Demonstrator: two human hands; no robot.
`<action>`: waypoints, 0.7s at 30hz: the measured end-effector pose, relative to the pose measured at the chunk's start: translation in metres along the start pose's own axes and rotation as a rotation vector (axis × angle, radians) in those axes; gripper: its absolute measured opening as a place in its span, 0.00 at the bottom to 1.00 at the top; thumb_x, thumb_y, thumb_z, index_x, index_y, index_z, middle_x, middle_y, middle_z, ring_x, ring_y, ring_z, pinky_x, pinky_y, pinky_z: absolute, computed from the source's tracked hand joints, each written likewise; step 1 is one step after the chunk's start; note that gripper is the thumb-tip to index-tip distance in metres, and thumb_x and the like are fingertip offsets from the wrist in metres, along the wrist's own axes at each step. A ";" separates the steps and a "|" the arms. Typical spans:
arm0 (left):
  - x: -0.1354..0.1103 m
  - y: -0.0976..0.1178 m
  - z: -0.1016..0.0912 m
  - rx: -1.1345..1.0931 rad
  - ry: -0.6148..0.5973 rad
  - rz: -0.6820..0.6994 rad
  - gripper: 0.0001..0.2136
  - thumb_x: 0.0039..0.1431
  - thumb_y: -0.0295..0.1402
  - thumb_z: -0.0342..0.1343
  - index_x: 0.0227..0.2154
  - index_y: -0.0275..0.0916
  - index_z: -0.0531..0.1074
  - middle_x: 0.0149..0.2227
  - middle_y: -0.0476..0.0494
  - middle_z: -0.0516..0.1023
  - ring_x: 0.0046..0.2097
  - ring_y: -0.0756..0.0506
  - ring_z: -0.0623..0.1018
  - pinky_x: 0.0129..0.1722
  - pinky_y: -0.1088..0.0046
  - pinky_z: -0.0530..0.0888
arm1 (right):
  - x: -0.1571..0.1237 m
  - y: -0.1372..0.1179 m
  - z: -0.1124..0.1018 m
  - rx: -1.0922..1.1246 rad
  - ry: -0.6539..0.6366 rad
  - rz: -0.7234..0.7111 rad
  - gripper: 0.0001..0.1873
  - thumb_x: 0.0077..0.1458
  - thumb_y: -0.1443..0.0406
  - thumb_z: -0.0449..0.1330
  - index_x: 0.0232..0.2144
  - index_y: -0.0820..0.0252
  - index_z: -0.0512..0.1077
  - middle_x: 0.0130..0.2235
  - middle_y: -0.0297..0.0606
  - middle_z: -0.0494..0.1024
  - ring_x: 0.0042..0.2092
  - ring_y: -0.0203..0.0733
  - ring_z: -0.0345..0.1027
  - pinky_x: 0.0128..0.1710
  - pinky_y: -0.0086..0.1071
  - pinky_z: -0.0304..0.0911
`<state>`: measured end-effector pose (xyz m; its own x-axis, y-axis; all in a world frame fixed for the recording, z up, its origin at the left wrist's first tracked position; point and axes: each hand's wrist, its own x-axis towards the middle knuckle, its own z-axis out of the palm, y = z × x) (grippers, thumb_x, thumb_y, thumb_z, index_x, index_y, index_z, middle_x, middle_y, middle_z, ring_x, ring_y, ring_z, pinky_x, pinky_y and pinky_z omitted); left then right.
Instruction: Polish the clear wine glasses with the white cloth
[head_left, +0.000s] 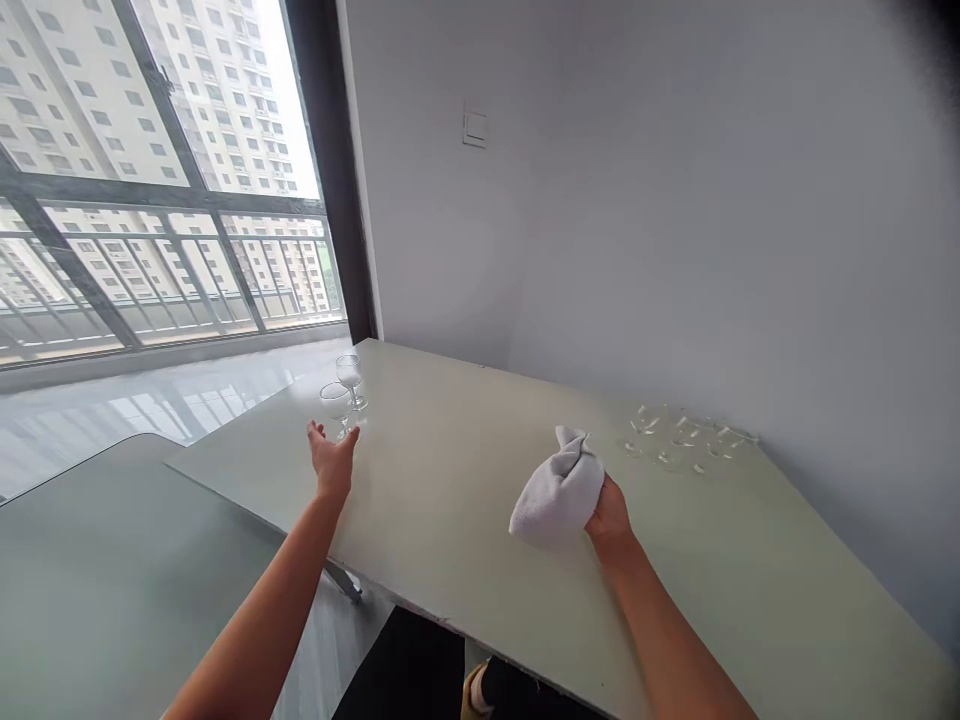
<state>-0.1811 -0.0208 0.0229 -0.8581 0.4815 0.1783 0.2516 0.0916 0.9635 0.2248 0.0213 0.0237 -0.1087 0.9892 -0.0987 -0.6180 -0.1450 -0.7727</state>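
My left hand [331, 455] is stretched out, open, with its fingers right at the stem of a clear stemmed glass [335, 402] that stands upright near the far left corner of the pale green table [450, 500]. A second stemmed glass [350, 378] stands just behind it. My right hand [609, 515] is closed on a bunched white cloth [559, 490], held a little above the middle of the table.
Several more clear glasses [679, 435] stand in a group at the back right by the grey wall. A second grey table [90, 560] lies at the lower left. A large window with railings fills the left side.
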 end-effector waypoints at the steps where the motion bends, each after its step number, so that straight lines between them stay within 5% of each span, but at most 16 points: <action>1: 0.006 -0.001 0.003 0.013 -0.041 -0.026 0.41 0.41 0.40 0.60 0.58 0.39 0.48 0.56 0.34 0.59 0.56 0.39 0.62 0.49 0.64 0.64 | -0.002 0.000 0.002 -0.022 0.007 0.001 0.09 0.42 0.59 0.64 0.26 0.56 0.70 0.20 0.27 0.72 0.23 0.34 0.67 0.23 0.27 0.64; 5: 0.025 -0.004 0.015 0.100 -0.071 -0.047 0.39 0.42 0.38 0.59 0.57 0.36 0.49 0.49 0.36 0.68 0.49 0.41 0.70 0.45 0.67 0.67 | -0.009 -0.002 0.009 -0.058 -0.069 0.008 0.12 0.39 0.65 0.66 0.30 0.54 0.70 0.25 0.27 0.73 0.24 0.32 0.66 0.23 0.25 0.62; 11: 0.027 -0.004 0.027 0.149 -0.088 -0.014 0.17 0.50 0.36 0.50 0.43 0.35 0.66 0.33 0.43 0.74 0.36 0.45 0.74 0.36 0.69 0.67 | -0.008 -0.002 0.013 -0.044 -0.051 0.010 0.11 0.38 0.66 0.67 0.28 0.56 0.71 0.24 0.27 0.72 0.23 0.31 0.64 0.23 0.25 0.60; 15: -0.015 0.009 0.044 0.103 -0.277 0.136 0.15 0.53 0.38 0.46 0.41 0.38 0.65 0.27 0.48 0.74 0.32 0.47 0.73 0.31 0.73 0.67 | -0.009 -0.004 0.017 0.037 -0.015 -0.033 0.13 0.38 0.67 0.66 0.30 0.54 0.69 0.24 0.25 0.71 0.24 0.32 0.64 0.23 0.26 0.61; 18: -0.065 0.029 0.063 0.150 -0.615 0.419 0.12 0.55 0.36 0.45 0.41 0.40 0.64 0.28 0.49 0.74 0.31 0.48 0.74 0.32 0.73 0.67 | -0.013 -0.007 0.021 0.069 0.016 -0.106 0.12 0.39 0.66 0.65 0.30 0.53 0.68 0.25 0.25 0.71 0.24 0.32 0.65 0.23 0.26 0.61; 21: -0.110 0.051 0.085 0.346 -0.808 0.703 0.08 0.57 0.34 0.45 0.37 0.41 0.65 0.32 0.47 0.75 0.34 0.47 0.74 0.32 0.73 0.65 | -0.018 -0.013 0.025 0.074 0.069 -0.183 0.12 0.41 0.65 0.64 0.31 0.52 0.67 0.26 0.24 0.71 0.25 0.32 0.65 0.23 0.26 0.61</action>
<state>-0.0362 0.0048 0.0356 0.0331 0.9336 0.3568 0.7838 -0.2458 0.5704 0.2150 0.0050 0.0515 0.0624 0.9980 -0.0056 -0.6782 0.0383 -0.7339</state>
